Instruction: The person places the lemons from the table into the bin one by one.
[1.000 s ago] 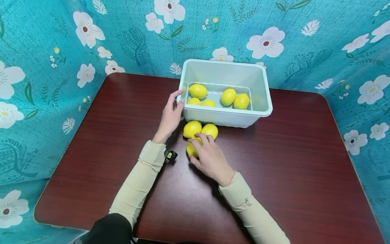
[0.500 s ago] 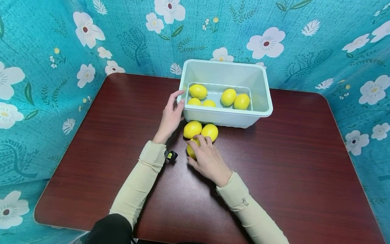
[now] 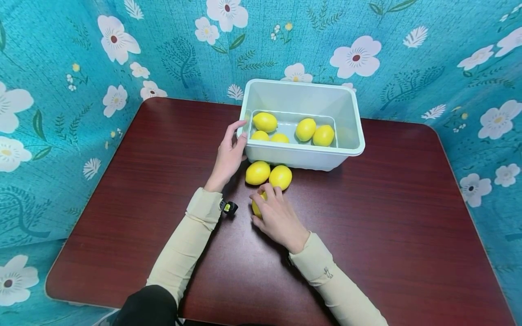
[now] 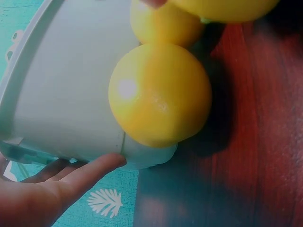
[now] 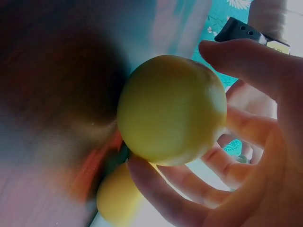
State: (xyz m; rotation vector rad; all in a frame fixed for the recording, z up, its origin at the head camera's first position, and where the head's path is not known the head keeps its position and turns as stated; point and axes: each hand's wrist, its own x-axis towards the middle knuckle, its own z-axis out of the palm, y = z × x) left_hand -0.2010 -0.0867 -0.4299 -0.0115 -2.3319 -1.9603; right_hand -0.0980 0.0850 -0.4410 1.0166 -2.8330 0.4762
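Note:
In the head view my right hand [image 3: 281, 222] curls round a yellow lemon [image 3: 258, 206] low over the table. The right wrist view shows that lemon [image 5: 173, 111] between thumb and fingers. Just beyond it, two more lemons, a left one [image 3: 258, 173] and a right one [image 3: 280, 177], lie by the front wall of a pale green plastic bin [image 3: 302, 158]. My left hand [image 3: 228, 158] rests its fingertips on the bin's left end. Its thumb [image 4: 97, 172] lies straight along the bin in the left wrist view. Several lemons [image 3: 306, 129] are inside the bin.
A dark red-brown wooden table [image 3: 391, 226] carries everything. Behind and beside it hangs a turquoise flowered cloth [image 3: 171, 50], close to the bin's back. A black wrist camera [image 3: 229, 208] sticks out from my left cuff, near the right hand.
My right hand has drawn its lemon slightly towards me, widening the gap to the two lemons by the bin. My left hand and the bin stay put.

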